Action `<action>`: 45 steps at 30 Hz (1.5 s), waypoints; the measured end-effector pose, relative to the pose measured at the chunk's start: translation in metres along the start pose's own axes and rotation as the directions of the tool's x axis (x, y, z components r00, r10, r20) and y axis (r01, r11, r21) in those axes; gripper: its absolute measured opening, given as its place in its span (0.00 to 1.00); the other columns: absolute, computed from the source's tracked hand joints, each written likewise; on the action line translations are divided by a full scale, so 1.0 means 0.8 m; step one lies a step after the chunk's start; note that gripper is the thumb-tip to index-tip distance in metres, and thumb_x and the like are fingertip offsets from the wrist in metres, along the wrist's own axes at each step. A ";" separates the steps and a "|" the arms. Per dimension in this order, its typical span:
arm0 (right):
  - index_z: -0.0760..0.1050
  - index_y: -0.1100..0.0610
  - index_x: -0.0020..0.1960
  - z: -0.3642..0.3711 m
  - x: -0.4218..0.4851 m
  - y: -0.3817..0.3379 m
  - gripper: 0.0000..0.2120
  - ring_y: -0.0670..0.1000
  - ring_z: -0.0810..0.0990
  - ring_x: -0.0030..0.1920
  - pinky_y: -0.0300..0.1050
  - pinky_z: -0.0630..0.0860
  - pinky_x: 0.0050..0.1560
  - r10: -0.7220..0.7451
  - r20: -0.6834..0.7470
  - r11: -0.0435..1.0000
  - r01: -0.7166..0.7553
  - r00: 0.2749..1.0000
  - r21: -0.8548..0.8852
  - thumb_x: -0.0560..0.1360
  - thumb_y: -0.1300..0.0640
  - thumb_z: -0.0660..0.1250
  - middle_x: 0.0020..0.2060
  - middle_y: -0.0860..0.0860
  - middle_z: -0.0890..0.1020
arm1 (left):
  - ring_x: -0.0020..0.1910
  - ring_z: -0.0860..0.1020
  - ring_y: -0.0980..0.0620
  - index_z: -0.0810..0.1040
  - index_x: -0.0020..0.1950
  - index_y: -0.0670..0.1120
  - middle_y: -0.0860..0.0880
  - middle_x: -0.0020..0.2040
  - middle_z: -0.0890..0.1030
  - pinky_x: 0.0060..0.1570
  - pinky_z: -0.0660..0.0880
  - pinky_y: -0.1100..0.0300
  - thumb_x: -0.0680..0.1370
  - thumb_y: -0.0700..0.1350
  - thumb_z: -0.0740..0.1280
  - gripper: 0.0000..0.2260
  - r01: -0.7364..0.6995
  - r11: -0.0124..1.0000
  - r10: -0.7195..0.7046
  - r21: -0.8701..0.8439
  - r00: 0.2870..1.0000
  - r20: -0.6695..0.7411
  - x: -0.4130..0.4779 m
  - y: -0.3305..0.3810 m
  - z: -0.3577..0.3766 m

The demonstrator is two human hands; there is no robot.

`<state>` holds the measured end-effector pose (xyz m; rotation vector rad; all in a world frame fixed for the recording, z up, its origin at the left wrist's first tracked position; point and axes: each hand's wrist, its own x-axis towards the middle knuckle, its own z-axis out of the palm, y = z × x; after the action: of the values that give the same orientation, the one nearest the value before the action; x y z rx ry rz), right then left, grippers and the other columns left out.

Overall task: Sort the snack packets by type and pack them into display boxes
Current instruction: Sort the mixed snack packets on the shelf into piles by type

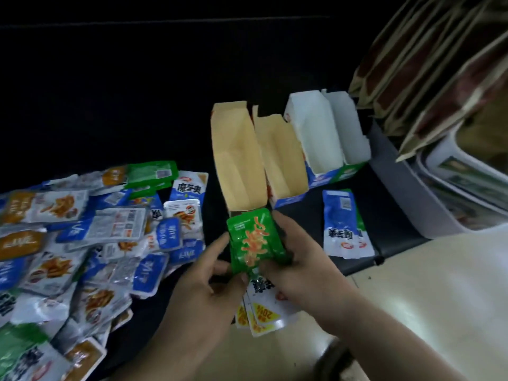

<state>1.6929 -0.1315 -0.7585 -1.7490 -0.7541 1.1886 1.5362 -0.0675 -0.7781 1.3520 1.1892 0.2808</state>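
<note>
A green snack packet (251,240) is held upright between both hands, just in front of the open tan-lined display box (236,160). My left hand (203,284) grips its left edge and bottom, thumb on the front. My right hand (299,259) holds its right side. Below the green packet hang white and blue packets with yellow corners (261,312), also held in my hands. A second tan-lined box (283,160) and a white-lined box (324,138) stand open to the right. Several mixed packets (82,237) lie in a heap at the left.
A blue and white packet (343,224) lies alone on the dark surface right of the boxes. Stacked brown paper packages (428,78) and a grey bin (412,193) fill the right side. A pale floor (439,298) shows at the lower right.
</note>
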 end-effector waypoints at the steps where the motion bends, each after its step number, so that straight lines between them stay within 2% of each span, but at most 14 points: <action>1: 0.74 0.38 0.63 -0.014 0.000 0.007 0.31 0.42 0.85 0.50 0.39 0.82 0.49 0.005 -0.079 1.000 -0.003 0.997 0.027 0.76 0.73 0.68 0.48 0.42 0.87 | 0.44 0.85 0.57 0.68 0.75 0.63 0.60 0.46 0.84 0.46 0.83 0.59 0.79 0.41 0.73 0.30 0.021 0.999 -0.021 -0.024 0.999 0.033 0.004 0.001 0.016; 6: 0.71 0.38 0.67 -0.092 0.024 0.040 0.27 0.37 0.81 0.42 0.28 0.74 0.35 -0.010 -0.492 0.998 -0.024 0.870 -0.064 0.79 0.66 0.67 0.49 0.40 0.80 | 0.50 0.84 0.60 0.71 0.75 0.58 0.61 0.54 0.84 0.58 0.82 0.49 0.78 0.44 0.75 0.28 0.012 1.000 -0.013 0.014 0.998 0.068 0.025 0.006 0.070; 9: 0.74 0.41 0.69 -0.118 0.048 0.060 0.22 0.50 0.80 0.57 0.45 0.79 0.52 -0.093 -0.587 0.966 -0.069 0.804 -0.248 0.79 0.58 0.69 0.58 0.47 0.80 | 0.53 0.83 0.59 0.72 0.73 0.60 0.62 0.56 0.83 0.60 0.81 0.48 0.79 0.46 0.74 0.25 0.009 1.000 -0.009 0.021 1.000 0.030 0.030 0.014 0.072; 12: 0.75 0.44 0.72 -0.118 0.059 0.086 0.24 0.62 0.65 0.73 0.54 0.67 0.70 -0.098 -0.463 0.800 -0.207 0.881 -0.563 0.77 0.54 0.71 0.75 0.55 0.68 | 0.52 0.84 0.58 0.73 0.71 0.61 0.61 0.56 0.83 0.60 0.81 0.48 0.79 0.45 0.73 0.23 -0.002 1.000 0.002 0.020 1.000 -0.005 0.027 0.015 0.070; 14: 0.71 0.41 0.75 -0.114 0.056 0.102 0.28 0.61 0.59 0.78 0.57 0.64 0.74 -0.082 -0.411 0.754 -0.213 0.908 -0.622 0.77 0.52 0.72 0.81 0.55 0.59 | 0.52 0.84 0.57 0.74 0.70 0.61 0.61 0.56 0.83 0.58 0.82 0.50 0.80 0.44 0.72 0.22 -0.007 1.000 0.007 0.015 1.000 -0.020 0.023 0.011 0.065; 18: 0.58 0.36 0.81 -0.104 0.043 0.121 0.29 0.62 0.49 0.83 0.59 0.56 0.80 -0.143 -0.339 0.566 -0.204 0.930 -0.799 0.82 0.44 0.64 0.84 0.54 0.49 | 0.51 0.84 0.58 0.75 0.65 0.64 0.61 0.55 0.84 0.55 0.83 0.52 0.80 0.43 0.72 0.19 0.011 1.000 -0.012 -0.018 1.000 -0.024 0.017 0.000 0.054; 23: 0.47 0.41 0.84 -0.071 0.021 0.129 0.30 0.60 0.35 0.82 0.59 0.39 0.82 -0.210 -0.194 0.407 -0.094 0.958 -0.908 0.85 0.40 0.54 0.84 0.55 0.44 | 0.50 0.83 0.62 0.76 0.64 0.63 0.61 0.55 0.84 0.59 0.81 0.50 0.80 0.43 0.72 0.19 -0.001 1.000 0.001 0.011 1.000 -0.014 0.017 -0.012 0.054; 26: 0.51 0.45 0.84 -0.059 0.012 0.136 0.30 0.61 0.38 0.83 0.59 0.41 0.82 -0.263 -0.168 0.405 -0.049 0.950 -0.913 0.84 0.40 0.54 0.84 0.57 0.47 | 0.53 0.80 0.67 0.76 0.65 0.62 0.62 0.58 0.81 0.59 0.79 0.59 0.80 0.45 0.72 0.17 -0.044 0.995 0.041 0.093 0.999 0.032 0.020 -0.015 0.062; 29: 0.57 0.41 0.82 -0.062 0.008 0.136 0.28 0.60 0.44 0.83 0.55 0.42 0.81 -0.276 -0.219 0.456 -0.073 0.936 -0.887 0.83 0.36 0.52 0.84 0.55 0.53 | 0.57 0.78 0.65 0.76 0.67 0.62 0.65 0.59 0.76 0.51 0.72 0.74 0.81 0.47 0.71 0.17 -0.093 0.983 0.077 0.160 0.992 0.102 0.021 -0.017 0.072; 33: 0.53 0.38 0.82 -0.091 0.016 0.139 0.30 0.59 0.41 0.83 0.57 0.42 0.82 -0.200 -0.280 0.468 -0.160 0.939 -0.869 0.82 0.35 0.53 0.84 0.53 0.49 | 0.59 0.72 0.73 0.75 0.67 0.63 0.73 0.59 0.72 0.52 0.68 0.79 0.81 0.47 0.71 0.17 -0.208 0.951 0.182 0.229 0.975 0.131 0.026 -0.019 0.078; 37: 0.59 0.41 0.81 -0.092 0.022 0.134 0.28 0.63 0.43 0.83 0.67 0.44 0.80 -0.265 -0.345 0.506 -0.175 0.900 -0.845 0.83 0.39 0.56 0.84 0.56 0.52 | 0.60 0.73 0.71 0.77 0.63 0.62 0.68 0.60 0.74 0.54 0.73 0.72 0.80 0.44 0.71 0.16 -0.303 0.910 0.316 0.283 0.949 0.000 0.033 -0.024 0.067; 41: 0.56 0.36 0.81 -0.078 0.035 0.123 0.28 0.60 0.39 0.83 0.69 0.39 0.79 -0.221 -0.183 0.511 -0.046 0.958 -0.858 0.82 0.36 0.57 0.84 0.49 0.45 | 0.61 0.72 0.62 0.74 0.63 0.56 0.56 0.63 0.68 0.54 0.68 0.71 0.76 0.43 0.74 0.18 -0.314 0.868 0.442 0.384 0.841 -0.311 0.043 -0.025 0.033; 43: 0.61 0.37 0.79 -0.081 0.043 0.124 0.27 0.59 0.41 0.83 0.70 0.42 0.79 -0.173 -0.176 0.523 -0.061 0.969 -0.850 0.82 0.34 0.57 0.84 0.47 0.47 | 0.70 0.67 0.56 0.73 0.66 0.52 0.52 0.71 0.65 0.59 0.62 0.79 0.75 0.41 0.75 0.22 -0.294 0.867 0.444 0.403 0.823 -0.354 0.057 -0.025 0.015; 45: 0.68 0.39 0.77 -0.084 0.045 0.123 0.26 0.57 0.45 0.83 0.69 0.45 0.79 -0.182 -0.221 0.569 -0.081 0.958 -0.819 0.81 0.35 0.59 0.84 0.46 0.52 | 0.75 0.64 0.57 0.72 0.71 0.52 0.52 0.76 0.62 0.69 0.61 0.74 0.77 0.41 0.74 0.25 -0.272 0.891 0.390 0.363 0.868 -0.308 0.070 -0.026 0.006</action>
<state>1.7697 -0.1665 -0.8503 -2.5669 -1.3067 0.4836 1.5552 -0.0344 -0.8240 1.8460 1.3451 0.6488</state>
